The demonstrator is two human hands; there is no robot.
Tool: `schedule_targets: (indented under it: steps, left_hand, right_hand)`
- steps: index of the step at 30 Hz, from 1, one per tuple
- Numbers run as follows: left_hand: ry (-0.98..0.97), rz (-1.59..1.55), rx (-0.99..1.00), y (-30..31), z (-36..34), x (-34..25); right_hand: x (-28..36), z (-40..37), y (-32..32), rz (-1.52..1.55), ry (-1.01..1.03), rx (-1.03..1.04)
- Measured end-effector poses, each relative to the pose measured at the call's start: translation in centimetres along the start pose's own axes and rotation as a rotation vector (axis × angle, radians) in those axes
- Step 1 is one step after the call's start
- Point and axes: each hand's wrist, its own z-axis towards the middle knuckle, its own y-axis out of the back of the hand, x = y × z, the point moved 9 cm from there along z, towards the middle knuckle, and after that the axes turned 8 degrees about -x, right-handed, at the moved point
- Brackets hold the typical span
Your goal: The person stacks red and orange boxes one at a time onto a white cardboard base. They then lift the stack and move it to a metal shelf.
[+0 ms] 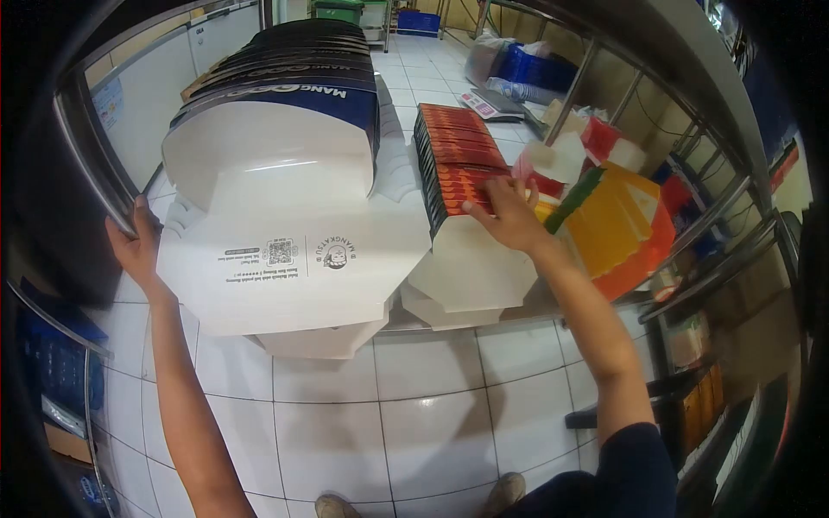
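Note:
My left hand (pixel 138 246) is at the left, with its fingers around the lower end of a metal rack post (pixel 91 164). Beside it lies a long row of nested dark blue paper food boxes (pixel 285 78). The front box has its white lid (pixel 233 268) folded out toward me, printed with a logo and a QR code. My right hand (pixel 509 214) rests on a row of nested red paper boxes (pixel 462 147), thumb and fingers apart. White flaps (pixel 471 268) of the red boxes hang over the shelf's front edge.
Yellow and orange packaging (pixel 617 224) lies at the right of the shelf, beside a metal rack frame (pixel 699 216). Farther back are a scale (pixel 492 105), a blue crate (pixel 540 67) and a green bin (pixel 338 10). White floor tiles (pixel 328 380) show below the shelf.

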Motion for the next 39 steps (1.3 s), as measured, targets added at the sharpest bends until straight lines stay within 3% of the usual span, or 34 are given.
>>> schedule_targets:
  steps: [2, 15, 20, 29, 33, 35, 39]
  left_hand:
    - [-0.014, 0.024, 0.024, -0.2, 0.0, -0.4]
    - [-0.021, 0.074, -0.023, 0.1, -0.3, -0.7]
    - [-0.021, 0.073, 0.014, 0.2, 0.1, 0.1]
    - [-0.023, 0.06, -0.001, 1.3, 1.7, 3.4]
    - [0.0, 0.137, -0.021, 1.3, 1.2, 2.2]
    - [-0.004, 0.085, -0.019, 1.3, 1.1, 2.3]
    - [0.035, 0.072, 0.02, 1.8, 1.4, 3.5]
  right_hand:
    - [-0.6, 0.3, -0.6, 0.041, -0.117, 0.173]
    - [-3.6, 3.8, -3.2, 0.044, -0.191, 0.111]
    - [-5.0, 4.5, -4.5, 0.132, -0.274, 0.246]
    - [-7.8, 7.5, -6.2, -0.001, -0.318, 0.293]
    - [-8.7, 8.8, -6.5, 0.068, -0.333, 0.317]
    - [-10.3, 8.4, -7.7, 0.1, -0.477, 0.42]
    - [-9.5, 8.8, -7.7, 0.119, -0.43, 0.404]
